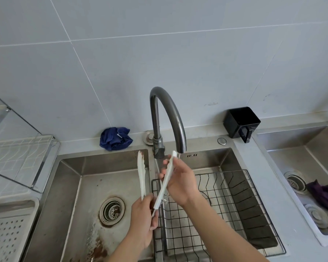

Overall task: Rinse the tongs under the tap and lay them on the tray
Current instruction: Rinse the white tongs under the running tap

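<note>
White tongs [141, 174] are held spread in a V over the steel double sink [78, 178], tips pointing up and away from me. My left hand [143, 222] grips their hinged lower end. My right hand [180, 181] grips the right arm of the tongs just below the spout of the dark curved tap [167, 112]. A thin stream of water runs from the spout past that arm's tip. A perforated white tray [6, 229] lies on the counter at the lower left.
A black wire basket [235, 205] sits in the right basin. A blue cloth [115, 138] lies behind the sink and a black holder [241, 121] hangs on the wall. A dish rack [21, 156] stands at left. A second sink [301, 148] at right holds a purple cloth [324, 195].
</note>
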